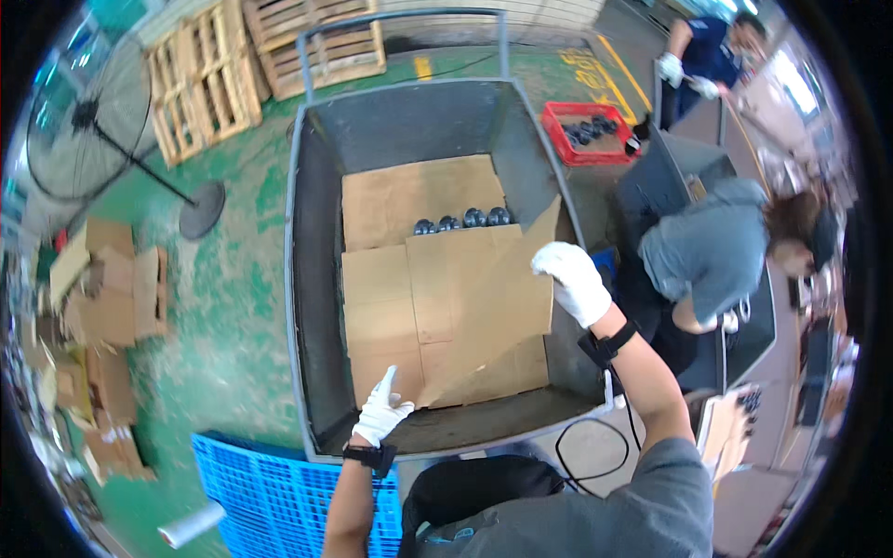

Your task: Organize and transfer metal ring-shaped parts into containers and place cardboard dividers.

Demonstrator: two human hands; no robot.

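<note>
A deep grey metal cart [321, 121] stands in front of me, with flat cardboard [381, 288] laid inside. My right hand [575, 284], in a white glove, pinches the edge of a loose cardboard sheet [498, 312]. That sheet is tilted, one corner rising toward the cart's right wall. My left hand [379, 412], also gloved, is over the near left part of the cart. Its fingers are apart, close to the sheet's near corner; whether they touch it I cannot tell. Several dark rounded parts [474, 219] sit in a row beyond the sheet.
At the left lie opened cardboard boxes [112, 288] and a floor fan [200, 209]. A blue plastic pallet [260, 493] is beside the cart's near left corner. To the right, a co-worker [712, 246] bends over a grey bin; a red crate [586, 135] with dark parts stands farther back.
</note>
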